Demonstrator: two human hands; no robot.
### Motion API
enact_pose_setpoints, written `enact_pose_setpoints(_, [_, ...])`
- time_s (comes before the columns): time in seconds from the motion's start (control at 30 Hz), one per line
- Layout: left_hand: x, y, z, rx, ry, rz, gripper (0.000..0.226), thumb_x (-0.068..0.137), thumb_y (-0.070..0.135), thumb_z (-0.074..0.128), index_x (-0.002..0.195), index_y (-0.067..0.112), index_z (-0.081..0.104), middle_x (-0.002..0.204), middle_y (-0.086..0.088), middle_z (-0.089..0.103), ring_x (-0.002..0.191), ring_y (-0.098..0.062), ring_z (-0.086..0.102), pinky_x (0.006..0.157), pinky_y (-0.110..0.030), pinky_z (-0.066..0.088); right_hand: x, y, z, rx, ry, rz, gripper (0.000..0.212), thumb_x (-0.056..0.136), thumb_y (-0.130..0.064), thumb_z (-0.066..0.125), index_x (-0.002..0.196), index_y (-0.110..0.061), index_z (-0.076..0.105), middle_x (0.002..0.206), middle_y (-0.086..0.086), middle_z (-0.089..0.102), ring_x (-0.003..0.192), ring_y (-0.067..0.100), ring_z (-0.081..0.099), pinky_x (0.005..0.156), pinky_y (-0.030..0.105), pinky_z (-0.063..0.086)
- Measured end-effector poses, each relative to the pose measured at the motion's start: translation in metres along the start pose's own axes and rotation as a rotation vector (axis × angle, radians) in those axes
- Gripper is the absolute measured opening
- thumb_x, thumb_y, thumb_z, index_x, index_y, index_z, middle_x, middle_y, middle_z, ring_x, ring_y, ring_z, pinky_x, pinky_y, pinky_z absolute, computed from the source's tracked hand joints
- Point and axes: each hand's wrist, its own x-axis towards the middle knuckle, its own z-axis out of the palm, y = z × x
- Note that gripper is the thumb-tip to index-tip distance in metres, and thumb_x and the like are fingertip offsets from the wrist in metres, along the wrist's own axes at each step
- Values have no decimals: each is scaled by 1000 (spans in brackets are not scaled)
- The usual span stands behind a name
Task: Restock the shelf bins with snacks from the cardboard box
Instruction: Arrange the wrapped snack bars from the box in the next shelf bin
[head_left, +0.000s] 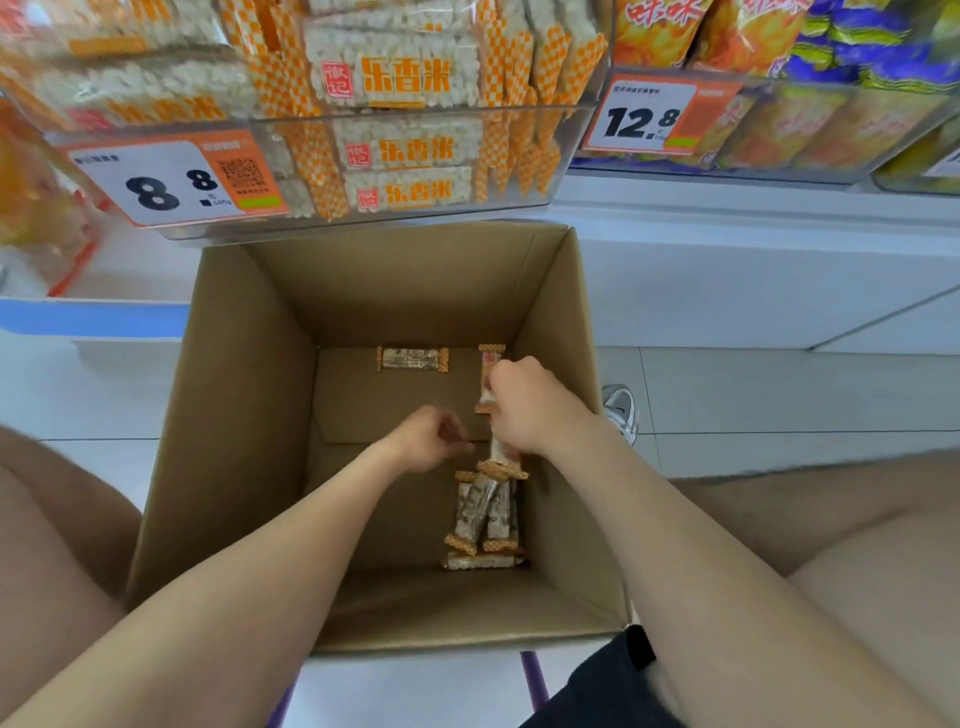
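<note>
Snack bars (492, 410) sit clenched in right hand (524, 405); left hand (431, 439) curled empty beside.

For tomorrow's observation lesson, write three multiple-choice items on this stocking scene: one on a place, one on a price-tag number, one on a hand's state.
1. Where does the lone snack bar lie in the cardboard box?
A. by the far wall
B. by the near wall
C. outside it

2. Which number is on the price tag of the bin right above the box?
A. 12.8
B. 8.8
C. 5.5

3. What is the right hand doing?
A. resting open on the floor
B. gripping snack bars
C. touching the tag

Answers: 1 A, it sits at the bottom's far edge. 2 B, large 8 8 shows. 3 B, fingers close around bars, while the left hand holds nothing visible.
</note>
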Motion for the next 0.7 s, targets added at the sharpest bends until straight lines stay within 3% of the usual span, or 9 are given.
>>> enact_pose_setpoints(0.1, [22, -4, 30, 101, -83, -70, 48, 85, 35, 85, 123, 16, 61, 115, -2, 70, 105, -21, 67, 82, -32, 55, 4, -1, 6, -58, -60, 6, 22, 93, -4, 68, 97, -13, 49, 100, 7, 47, 96, 35, 61, 73, 41, 49])
enact_pose_setpoints(0.13, [27, -6, 40, 155, -152, -78, 59, 84, 34, 87, 131, 16, 57, 124, -2, 68, 112, -20, 66, 88, -33, 56, 6, 0, 8, -43, -52, 4, 19, 93, -2, 66, 104, -10, 53, 103, 9, 51, 99, 36, 62, 75, 43, 53])
enact_pose_setpoints(0.2, [32, -11, 60, 173, -254, -110, 85, 79, 32, 90, 148, 16, 43, 139, -3, 61, 122, -22, 61, 97, -36, 57, 11, 2, 9, 25, -8, -14, 33, 91, 2, 62, 121, -9, 59, 113, 14, 59, 101, 39, 65, 82, 48, 60])
enact_pose_setpoints(0.3, [33, -14, 80, 202, -299, -160, 102, 81, 27, 89, 158, 13, 24, 147, -5, 50, 131, -26, 54, 109, -39, 49, 16, 4, 9, 91, 58, -7, 36, 91, 4, 60, 123, -11, 61, 109, 14, 62, 95, 37, 65, 78, 48, 61])
enact_pose_setpoints(0.43, [34, -22, 84, 260, -318, -196, 80, 83, 26, 87, 150, 18, 45, 144, -6, 57, 124, -26, 59, 104, -41, 55, 18, 4, 12, 96, 63, -1, 30, 96, -1, 57, 123, -13, 60, 113, 13, 62, 95, 36, 65, 79, 46, 61])
enact_pose_setpoints(0.5, [35, -30, 76, 208, -345, -229, 83, 79, 26, 90, 150, 19, 47, 145, -6, 57, 127, -27, 59, 104, -44, 55, 19, 4, 13, 53, 23, -6, 31, 98, -2, 55, 127, -14, 60, 116, 15, 61, 95, 37, 65, 77, 44, 60])
enact_pose_setpoints(0.7, [11, -11, 6, -128, -60, -199, 91, 70, 43, 95, 147, 17, 52, 143, -1, 59, 126, -24, 58, 92, -31, 49, 14, 4, 11, 26, -146, -12, 41, 95, 0, 62, 132, -14, 53, 123, 15, 54, 101, 37, 63, 85, 49, 60])
